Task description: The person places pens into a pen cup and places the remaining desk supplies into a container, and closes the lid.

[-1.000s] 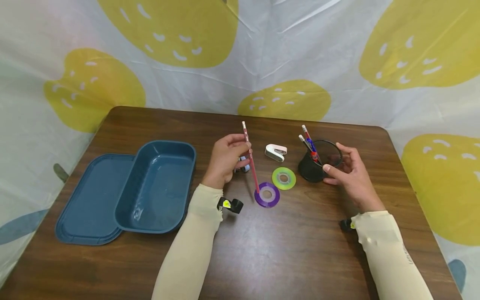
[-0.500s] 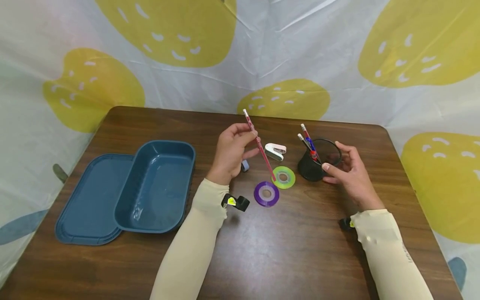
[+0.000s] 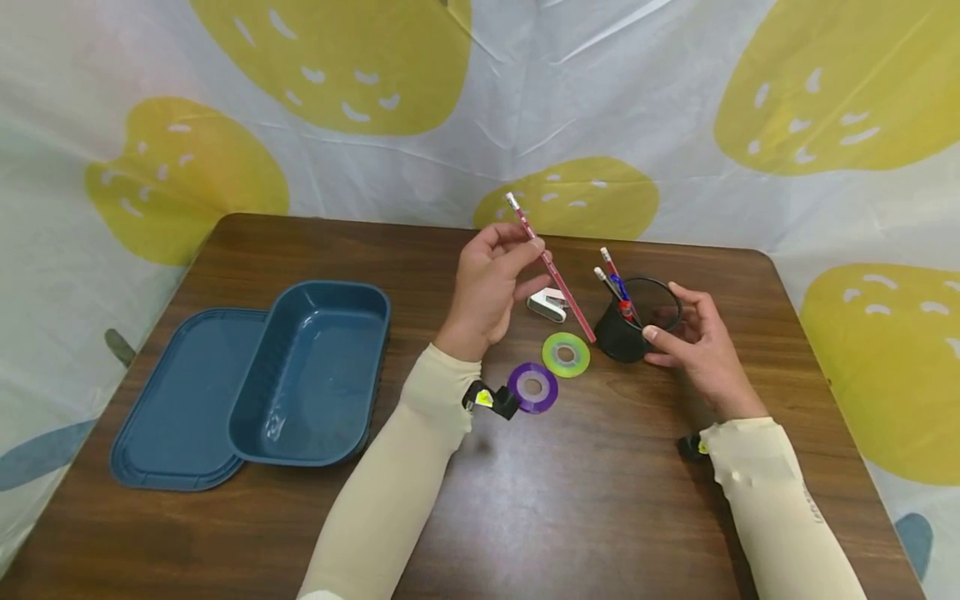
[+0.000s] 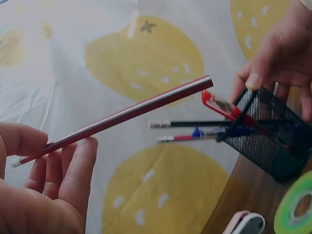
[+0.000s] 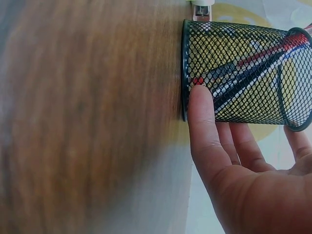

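Note:
My left hand [image 3: 487,287] pinches a red pencil [image 3: 557,273] between thumb and fingers, its white eraser end up and its other end slanting down to the right. That lower end is close to a black mesh pen cup [image 3: 619,337]; in the left wrist view the pencil [image 4: 122,114] is apart from the cup. My right hand [image 3: 701,354] holds the cup at its right side, thumb in front and fingers behind. Inside the cup lean a red pencil [image 3: 608,261], a dark pencil [image 3: 603,277], a blue pen [image 3: 619,287] and a red pen [image 3: 627,312].
A small white stapler [image 3: 547,306] lies left of the cup. Nearer to me are a green tape roll [image 3: 566,356] and a purple tape roll [image 3: 533,388]. A blue plastic box [image 3: 315,375] stands at the left, partly over its blue lid [image 3: 183,400]. A patterned curtain hangs behind the table.
My left hand has moved right and away from me with the pencil, whose lower end went from the purple tape to beside the cup. The right hand and cup have stayed put.

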The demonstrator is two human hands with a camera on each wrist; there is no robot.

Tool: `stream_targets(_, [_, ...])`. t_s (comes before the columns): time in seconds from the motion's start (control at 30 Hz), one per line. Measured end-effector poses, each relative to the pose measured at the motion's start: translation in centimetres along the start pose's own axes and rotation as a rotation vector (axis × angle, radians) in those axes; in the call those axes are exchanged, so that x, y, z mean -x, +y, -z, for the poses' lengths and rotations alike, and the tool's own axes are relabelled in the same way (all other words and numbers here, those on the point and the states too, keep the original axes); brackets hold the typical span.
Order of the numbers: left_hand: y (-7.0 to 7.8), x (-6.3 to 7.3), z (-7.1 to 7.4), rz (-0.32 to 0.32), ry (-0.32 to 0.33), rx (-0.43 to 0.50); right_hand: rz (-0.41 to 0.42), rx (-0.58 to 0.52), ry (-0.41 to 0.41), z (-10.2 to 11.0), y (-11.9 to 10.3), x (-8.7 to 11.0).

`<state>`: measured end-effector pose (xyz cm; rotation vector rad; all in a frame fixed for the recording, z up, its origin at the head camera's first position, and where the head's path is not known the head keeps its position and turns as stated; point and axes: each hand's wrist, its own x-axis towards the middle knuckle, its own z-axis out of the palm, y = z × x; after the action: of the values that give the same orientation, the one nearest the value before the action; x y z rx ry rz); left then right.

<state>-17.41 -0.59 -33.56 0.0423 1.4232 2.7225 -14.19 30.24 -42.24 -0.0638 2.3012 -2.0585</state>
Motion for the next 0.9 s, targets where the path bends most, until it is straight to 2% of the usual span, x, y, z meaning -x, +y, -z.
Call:
stream_targets(0.37, [0.1, 0.2, -2.9, -0.048, -0.039, 0.059, 0.009, -0.019, -0.002, 0.2, 0.1, 0.2])
stream_targets(0.7, [-1.4, -0.3, -5.0, -0.087, -0.086, 0.052, 0.019, -0.026, -0.010, 0.2, 0.4, 0.2])
stream_targets(0.9, [-2.6, -0.5, -5.8, -0.100, -0.071, 0.008, 0.014, -0.010, -0.015, 0.1, 0.3, 0.2])
